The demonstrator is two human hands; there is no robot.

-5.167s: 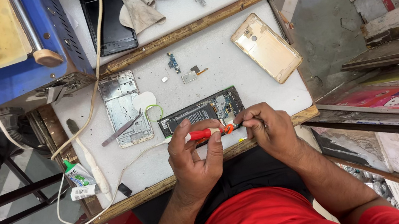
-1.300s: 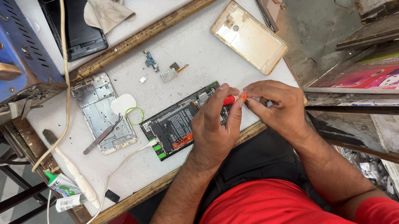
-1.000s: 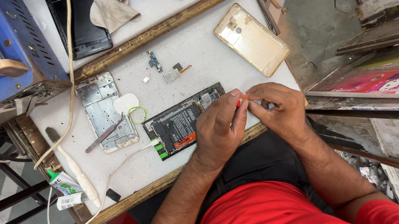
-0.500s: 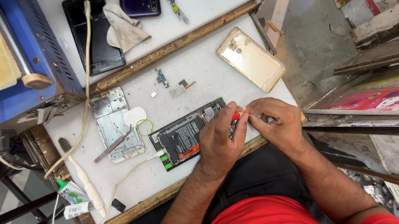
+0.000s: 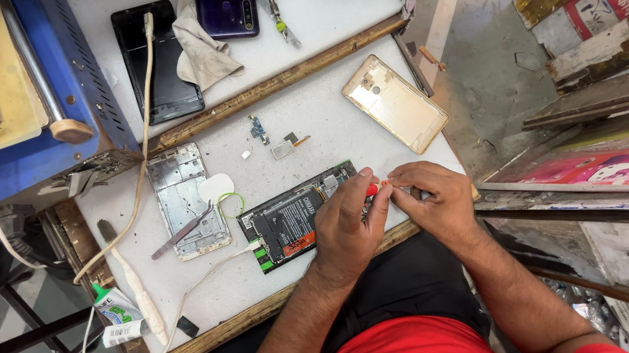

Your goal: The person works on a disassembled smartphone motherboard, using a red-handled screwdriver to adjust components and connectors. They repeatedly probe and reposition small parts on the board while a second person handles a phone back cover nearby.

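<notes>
An opened phone [image 5: 288, 223] with its black battery and circuit board showing lies near the front edge of the white worktop [image 5: 312, 160]. My left hand [image 5: 348, 229] rests on the phone's right end, fingers curled over it. My right hand [image 5: 435, 202] is just to the right and pinches a red-handled screwdriver [image 5: 373, 188], whose tip is hidden between the two hands. A gold back cover [image 5: 394, 103] lies face down further back on the right.
A silver phone frame [image 5: 185, 199] with tweezers [image 5: 181, 233] across it lies at left. Small loose parts [image 5: 277, 142] sit mid-table. A glue tube [image 5: 115, 312], a white cable [image 5: 137, 185], a blue machine [image 5: 31, 85], dark phones [image 5: 160, 59] and a cloth [image 5: 202, 45] are behind and left.
Both hands have shifted rightward along the opened phone, from its middle to its right end. The screwdriver, earlier held across both hands, now shows only its red handle.
</notes>
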